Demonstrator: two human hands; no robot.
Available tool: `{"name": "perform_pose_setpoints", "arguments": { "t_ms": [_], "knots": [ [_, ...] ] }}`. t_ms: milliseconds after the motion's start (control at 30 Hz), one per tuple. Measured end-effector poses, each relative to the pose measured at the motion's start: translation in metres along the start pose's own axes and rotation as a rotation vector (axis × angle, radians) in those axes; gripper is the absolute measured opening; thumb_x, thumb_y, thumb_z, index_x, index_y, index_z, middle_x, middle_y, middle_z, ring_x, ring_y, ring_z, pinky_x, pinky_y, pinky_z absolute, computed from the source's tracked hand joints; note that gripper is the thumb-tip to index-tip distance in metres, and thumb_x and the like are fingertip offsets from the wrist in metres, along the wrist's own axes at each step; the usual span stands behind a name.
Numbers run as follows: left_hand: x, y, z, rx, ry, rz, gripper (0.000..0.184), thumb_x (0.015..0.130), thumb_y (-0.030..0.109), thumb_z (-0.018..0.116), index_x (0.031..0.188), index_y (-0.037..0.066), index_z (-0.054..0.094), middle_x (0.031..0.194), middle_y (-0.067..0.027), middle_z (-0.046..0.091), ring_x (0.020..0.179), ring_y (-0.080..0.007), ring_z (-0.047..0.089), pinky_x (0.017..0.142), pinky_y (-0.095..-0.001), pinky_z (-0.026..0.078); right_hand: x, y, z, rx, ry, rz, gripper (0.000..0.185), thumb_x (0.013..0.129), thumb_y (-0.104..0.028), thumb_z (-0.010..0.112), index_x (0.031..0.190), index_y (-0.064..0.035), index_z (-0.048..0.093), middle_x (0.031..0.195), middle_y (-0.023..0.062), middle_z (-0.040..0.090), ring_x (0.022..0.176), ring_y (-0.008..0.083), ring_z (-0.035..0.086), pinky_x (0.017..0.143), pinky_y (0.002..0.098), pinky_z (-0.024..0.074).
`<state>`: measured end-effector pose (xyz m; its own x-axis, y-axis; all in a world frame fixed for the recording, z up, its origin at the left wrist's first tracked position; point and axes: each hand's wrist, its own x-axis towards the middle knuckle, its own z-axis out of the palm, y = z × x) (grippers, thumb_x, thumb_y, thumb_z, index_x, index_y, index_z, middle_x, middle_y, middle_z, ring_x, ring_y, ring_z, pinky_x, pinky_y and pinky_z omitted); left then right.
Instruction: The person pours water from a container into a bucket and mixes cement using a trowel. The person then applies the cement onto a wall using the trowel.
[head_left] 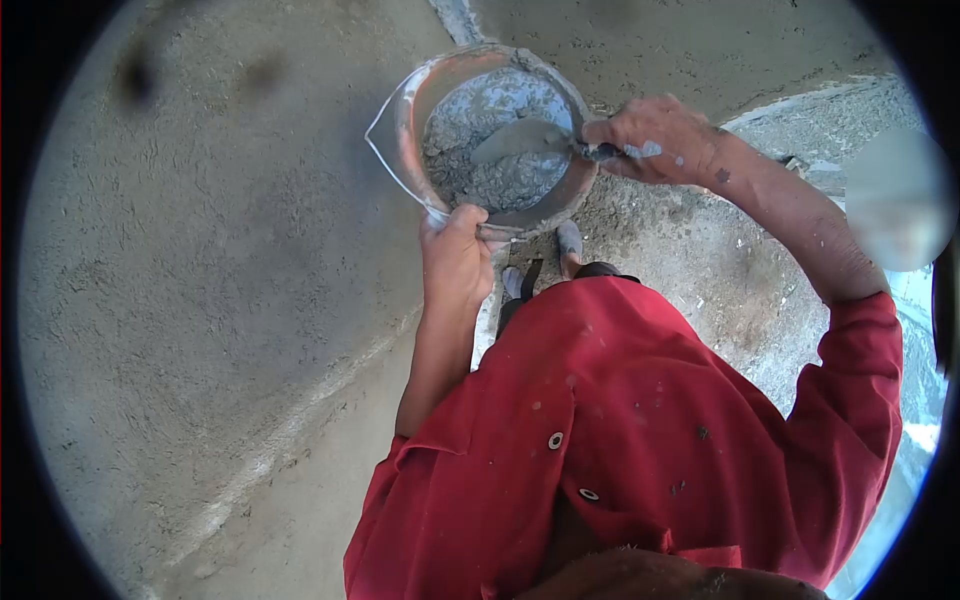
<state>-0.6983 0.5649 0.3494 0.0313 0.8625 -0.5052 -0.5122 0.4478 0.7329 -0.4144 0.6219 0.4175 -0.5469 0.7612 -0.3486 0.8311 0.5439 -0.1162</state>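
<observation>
Spreading across the left of the view is a rough grey surface [230, 280], wall or floor I can't tell from this angle. Next in size, the red shirt [650, 420], flecked with grey, sleeves ending clear of both wrists, which leaves the forearms bare over the wet stuff. And right of centre, some gritty ground [740, 260].

Now the bucket [408, 150]! It's out in front of the body, mouth turned up to the camera, the near side of its rim in the left hand [458, 260]. Thumb over the lip, fingers curled in close and partly hidden underneath: a pinch on the edge, probably to stop the bucket swinging or tipping. What it rests on, if anything, is out of sight. Inside lies a thick grey mix [510, 190], lumpy on the near side, wetter and shinier at the far side.

Over to the right hand [655, 140], splashed with pale grey, its fingers wrapped tight around the grip of the trowel [520, 140]. That grip crosses the right rim, so the blade lies in the mix while the knuckles stay outside, presumably for cleaner leverage. Below the bucket, a foot [569, 240]. Slimmer yet, the wire handle [385, 165] flops outward on the left, leaving the mouth unobstructed.
</observation>
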Motion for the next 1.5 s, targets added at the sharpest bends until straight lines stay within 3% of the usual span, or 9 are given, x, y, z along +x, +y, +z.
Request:
{"name": "perform_pose_setpoints", "arguments": {
  "t_ms": [433,533,633,767,1067,1167,1300,1433,1500],
  "knots": [
    [-0.023,-0.024,-0.002,0.101,0.116,-0.120,0.038,0.087,0.000,0.061,0.124,0.002,0.053,0.095,-0.0068,0.061,0.072,-0.0186,0.064,0.056,-0.0354,0.057,-0.036,-0.021,0.058,1.299,-0.420,0.164,0.046,0.099,-0.035,0.069,0.135,-0.0083,0.061,0.086,0.0051,0.067,0.066,0.0115,0.060,0.057,0.0282,0.0500],
    [-0.028,-0.036,-0.026,0.129,0.220,-0.231,0.005,0.091,0.010,0.067,0.092,0.010,0.062,0.077,0.0018,0.053,0.062,-0.0129,0.053,0.048,-0.0317,0.039,-0.043,-0.028,0.113,1.583,-0.136,0.163,0.048,0.098,-0.034,0.069,0.139,-0.0121,0.059,0.109,0.0058,0.071,0.082,0.0124,0.064,0.072,0.0286,0.0540],
    [0.007,-0.057,-0.075,0.069,0.094,-0.204,0.042,0.081,-0.006,0.054,0.123,-0.002,0.050,0.101,-0.0117,0.062,0.079,-0.0273,0.069,0.069,-0.0510,0.065,-0.076,-0.037,0.033,1.648,0.074,0.153,0.051,0.092,-0.020,0.064,0.140,-0.0037,0.055,0.092,0.0002,0.062,0.070,0.0081,0.059,0.063,0.0243,0.0508],
    [0.030,-0.061,-0.096,0.274,0.069,-0.345,0.048,0.089,0.012,0.048,0.136,0.002,0.041,0.124,-0.0126,0.051,0.107,-0.0312,0.057,0.090,-0.0549,0.054,-0.162,-0.049,-0.068,1.724,0.801,-0.064,0.053,0.087,-0.006,0.060,0.140,0.0003,0.052,0.094,0.0034,0.061,0.076,0.0098,0.063,0.065,0.0249,0.0534],
    [0.051,-0.047,-0.080,0.216,0.011,-0.361,0.046,0.087,0.008,0.049,0.132,0.001,0.043,0.119,-0.0133,0.054,0.102,-0.0325,0.060,0.086,-0.0568,0.056,-0.384,-0.070,-0.281,0.064,2.245,0.027,0.057,0.100,-0.027,0.070,0.148,-0.0054,0.047,0.102,0.0064,0.070,0.069,0.0042,0.063,0.059,0.0220,0.0532],
    [0.058,-0.045,-0.078,0.197,0.016,-0.366,0.046,0.086,0.007,0.050,0.130,0.000,0.044,0.117,-0.0135,0.055,0.101,-0.0329,0.061,0.085,-0.0574,0.057,-0.477,-0.071,-0.334,-0.937,2.454,0.438,0.065,0.103,-0.014,0.052,0.148,0.0188,0.018,0.134,0.0377,0.052,0.109,0.0421,0.068,0.092,0.0423,0.0635],
    [0.067,-0.045,-0.075,0.175,0.027,-0.373,0.045,0.085,0.005,0.051,0.129,0.000,0.046,0.115,-0.0139,0.056,0.099,-0.0335,0.062,0.084,-0.0582,0.058,-0.570,-0.060,-0.349,-1.826,2.748,0.731,0.068,0.093,-0.028,0.071,0.151,-0.0113,0.041,0.131,0.0196,0.066,0.100,0.0406,0.072,0.088,0.0500,0.0571],
    [0.076,-0.045,-0.069,0.148,0.035,-0.392,0.044,0.084,0.004,0.052,0.127,-0.001,0.047,0.113,-0.0142,0.057,0.097,-0.0340,0.064,0.082,-0.0591,0.059,-0.534,-0.010,-0.386,-1.646,2.879,0.679,0.067,0.094,-0.024,0.069,0.152,-0.0121,0.038,0.125,0.0269,0.067,0.100,0.0476,0.071,0.086,0.0527,0.0571],
    [0.077,-0.041,-0.065,0.128,0.036,-0.396,0.044,0.083,0.003,0.052,0.126,-0.001,0.047,0.112,-0.0143,0.058,0.096,-0.0343,0.064,0.081,-0.0595,0.059,-0.491,0.013,-0.402,-1.149,2.548,1.299,0.068,0.103,-0.018,0.056,0.150,0.0175,0.021,0.135,0.0375,0.054,0.110,0.0330,0.071,0.087,0.0345,0.0654]
  ]
}}
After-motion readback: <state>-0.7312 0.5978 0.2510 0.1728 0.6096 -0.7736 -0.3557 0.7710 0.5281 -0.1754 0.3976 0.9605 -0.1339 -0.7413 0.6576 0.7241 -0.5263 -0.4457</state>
